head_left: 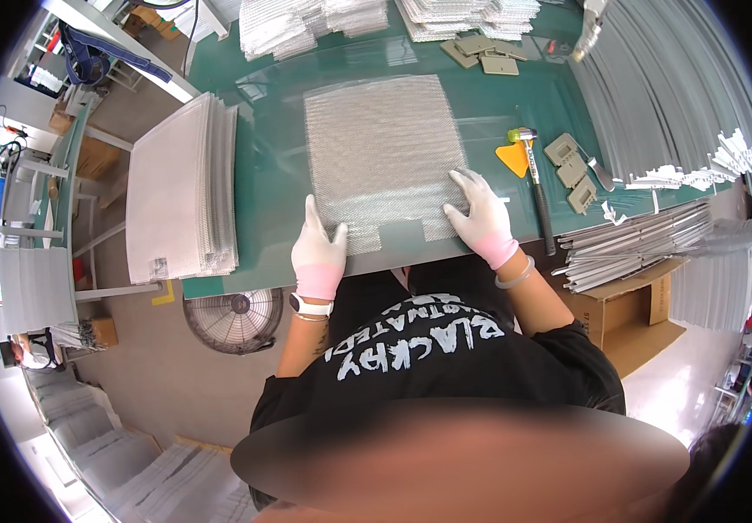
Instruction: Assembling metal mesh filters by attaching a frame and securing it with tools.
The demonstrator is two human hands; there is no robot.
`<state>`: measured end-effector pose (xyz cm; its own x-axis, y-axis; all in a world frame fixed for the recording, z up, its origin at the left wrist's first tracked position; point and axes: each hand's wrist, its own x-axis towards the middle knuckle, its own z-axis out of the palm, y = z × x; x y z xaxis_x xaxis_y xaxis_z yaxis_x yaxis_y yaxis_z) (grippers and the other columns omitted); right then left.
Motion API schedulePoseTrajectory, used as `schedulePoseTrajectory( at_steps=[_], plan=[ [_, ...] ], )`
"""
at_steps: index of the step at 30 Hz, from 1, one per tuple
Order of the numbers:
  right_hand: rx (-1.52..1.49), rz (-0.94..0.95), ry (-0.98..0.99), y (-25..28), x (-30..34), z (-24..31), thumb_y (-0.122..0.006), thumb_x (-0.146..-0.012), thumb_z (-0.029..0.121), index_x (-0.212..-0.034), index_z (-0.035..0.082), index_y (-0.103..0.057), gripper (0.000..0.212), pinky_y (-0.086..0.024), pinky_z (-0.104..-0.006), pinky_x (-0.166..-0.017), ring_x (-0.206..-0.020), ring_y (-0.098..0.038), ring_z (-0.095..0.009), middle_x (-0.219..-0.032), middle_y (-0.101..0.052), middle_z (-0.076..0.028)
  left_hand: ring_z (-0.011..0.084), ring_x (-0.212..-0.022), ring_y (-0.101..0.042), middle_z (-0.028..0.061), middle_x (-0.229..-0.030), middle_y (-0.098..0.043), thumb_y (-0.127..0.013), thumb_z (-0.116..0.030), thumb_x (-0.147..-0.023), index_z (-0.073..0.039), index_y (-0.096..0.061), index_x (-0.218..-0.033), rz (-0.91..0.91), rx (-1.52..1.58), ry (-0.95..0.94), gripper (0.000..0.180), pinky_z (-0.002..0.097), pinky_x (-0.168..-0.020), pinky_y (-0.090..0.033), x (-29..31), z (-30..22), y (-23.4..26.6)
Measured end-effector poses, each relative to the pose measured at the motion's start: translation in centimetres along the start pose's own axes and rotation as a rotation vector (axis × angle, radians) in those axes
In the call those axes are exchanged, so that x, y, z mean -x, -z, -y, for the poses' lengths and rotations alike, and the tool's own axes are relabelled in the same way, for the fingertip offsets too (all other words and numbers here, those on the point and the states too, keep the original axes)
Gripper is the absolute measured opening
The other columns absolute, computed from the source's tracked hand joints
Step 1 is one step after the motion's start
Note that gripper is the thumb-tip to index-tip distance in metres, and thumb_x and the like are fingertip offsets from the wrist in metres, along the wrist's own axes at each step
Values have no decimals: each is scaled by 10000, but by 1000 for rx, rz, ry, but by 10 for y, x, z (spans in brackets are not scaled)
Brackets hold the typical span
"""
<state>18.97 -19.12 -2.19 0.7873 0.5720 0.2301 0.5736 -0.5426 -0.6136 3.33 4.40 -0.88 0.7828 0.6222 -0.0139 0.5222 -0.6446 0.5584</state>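
A silvery mesh sheet (385,148), with small notches along its near edge, lies flat on the green table (263,183). My left hand (319,253), in a white glove with a pink cuff, rests at the sheet's near left corner, thumb and forefinger apart. At the near right edge lies my right hand (483,218), gloved the same way, its fingers spread and touching the mesh. Neither hand is closed round anything. Right of the sheet are a hammer (535,183) with a black grip and a yellow-orange scraper (513,159).
A tall stack of pale sheets (180,192) stands at the left. More mesh stacks (280,26) line the far edge. Beige plastic plates (500,64) lie at the back, beige frames (570,170) at the right. Grey strips (655,96) fill the right side; a floor fan (241,321) stands below.
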Motion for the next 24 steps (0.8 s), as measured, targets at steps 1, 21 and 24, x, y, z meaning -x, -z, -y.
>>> schedulePoseTrajectory(
  at_steps=[1, 21, 24],
  plan=[
    [5, 3, -10, 0, 0, 2, -693, -814, 194, -1328, 68, -538, 552, -456, -395, -1016, -1234, -526, -354, -1343, -534, -194, 408, -1136, -582, 265, -1311, -547, -676, -272, -864, -11, -289, -1478, -4, -8, -6, 771, 425, -930, -490, 0, 2, 0],
    [346, 213, -94, 25, -22, 22, -676, -829, 325, -1296, 156, -587, 505, -508, -440, -918, -1071, -605, -403, -1372, -451, -247, 453, -1361, -334, 234, -1475, -383, -648, -335, -836, -16, -419, -1422, 85, -352, -462, 705, 583, -1142, -211, -26, 30, 5],
    [237, 295, 82, 43, -61, 0, -701, -802, 332, -1245, 154, -645, 481, -418, -458, -1043, -1223, -499, -412, -1377, -458, -257, 445, -1360, -342, 237, -1487, -370, -567, -336, -890, -17, -424, -1423, 57, -472, -426, 637, 580, -1139, -218, -17, 24, 0]
  ],
)
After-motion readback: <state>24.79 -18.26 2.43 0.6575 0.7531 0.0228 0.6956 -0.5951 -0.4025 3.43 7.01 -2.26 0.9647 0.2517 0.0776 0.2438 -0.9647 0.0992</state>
